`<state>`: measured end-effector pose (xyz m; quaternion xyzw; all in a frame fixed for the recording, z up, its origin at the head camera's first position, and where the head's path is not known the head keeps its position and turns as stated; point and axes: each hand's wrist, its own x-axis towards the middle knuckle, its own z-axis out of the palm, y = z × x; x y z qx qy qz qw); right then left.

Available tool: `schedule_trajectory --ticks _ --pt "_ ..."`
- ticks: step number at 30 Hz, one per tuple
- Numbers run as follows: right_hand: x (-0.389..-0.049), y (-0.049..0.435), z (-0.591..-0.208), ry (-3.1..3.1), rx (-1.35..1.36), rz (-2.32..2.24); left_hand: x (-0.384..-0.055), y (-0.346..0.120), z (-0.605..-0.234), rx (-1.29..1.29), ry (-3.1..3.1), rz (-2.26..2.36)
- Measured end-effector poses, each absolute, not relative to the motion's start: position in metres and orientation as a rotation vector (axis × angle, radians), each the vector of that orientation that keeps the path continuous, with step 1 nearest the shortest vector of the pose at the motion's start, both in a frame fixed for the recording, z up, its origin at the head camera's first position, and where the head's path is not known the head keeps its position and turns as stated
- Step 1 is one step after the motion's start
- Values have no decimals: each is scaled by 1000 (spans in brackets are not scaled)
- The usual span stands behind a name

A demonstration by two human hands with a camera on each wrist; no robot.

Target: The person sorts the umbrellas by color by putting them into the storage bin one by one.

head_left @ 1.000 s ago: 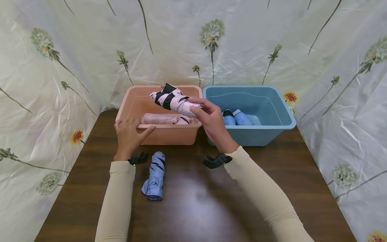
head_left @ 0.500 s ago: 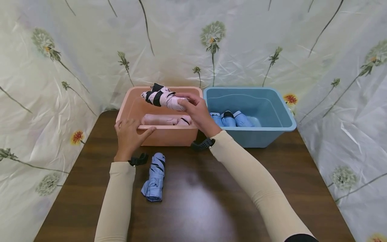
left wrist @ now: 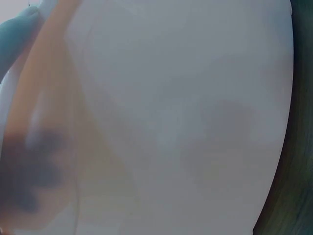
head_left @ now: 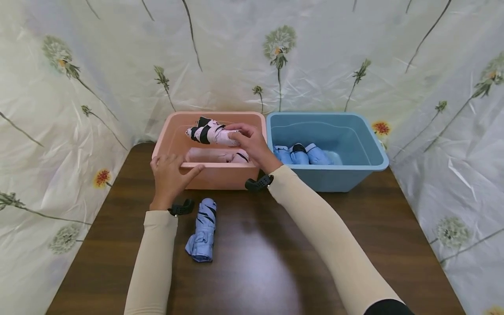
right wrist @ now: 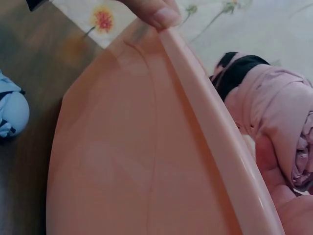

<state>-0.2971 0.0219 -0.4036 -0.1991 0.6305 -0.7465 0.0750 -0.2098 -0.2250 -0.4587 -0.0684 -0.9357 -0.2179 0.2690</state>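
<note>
My right hand (head_left: 256, 146) holds a folded pink-and-black umbrella (head_left: 214, 133) by one end, over the inside of the salmon-pink bin (head_left: 220, 178). Another folded pink umbrella (head_left: 208, 155) lies in that bin along the front wall. At the bin's front left corner, my left hand (head_left: 169, 177) grips the rim, its thumb along the front edge. The right wrist view shows the held umbrella (right wrist: 264, 93) beyond the bin's rim. In the left wrist view, the bin's wall (left wrist: 195, 98) fills most of the picture.
To the right stands a blue bin (head_left: 327, 179) with several folded blue umbrellas (head_left: 318, 155) inside. One folded blue umbrella (head_left: 202, 232) lies on the dark wooden table (head_left: 252, 262), just right of the left forearm. A flower-printed sheet (head_left: 220, 52) encloses the back and sides.
My right hand has carried the pink-and-black umbrella left and then lower into the pink bin. A blue umbrella in the other bin has come into view. My left hand stays on the rim.
</note>
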Motion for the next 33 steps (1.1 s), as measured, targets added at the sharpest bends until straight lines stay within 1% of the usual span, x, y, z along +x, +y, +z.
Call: schedule_trajectory --ticks 5,8,12,17,33 --pt "-288 21 -389 2103 -703 -2037 -209 -226 -458 -183 -2524 -582" --pt "-291 19 -393 2204 -777 -1934 -208 -227 -456 -181 -2526 -586" --pt "-302 17 -408 2081 -729 -1953 -208 -227 -457 -185 -2510 -587" --pt "-298 21 -403 1984 -569 -1930 -208 -225 -457 -202 -2496 -590" --pt "-297 23 -402 2004 -514 -1942 -208 -224 -456 -187 -2524 -614"
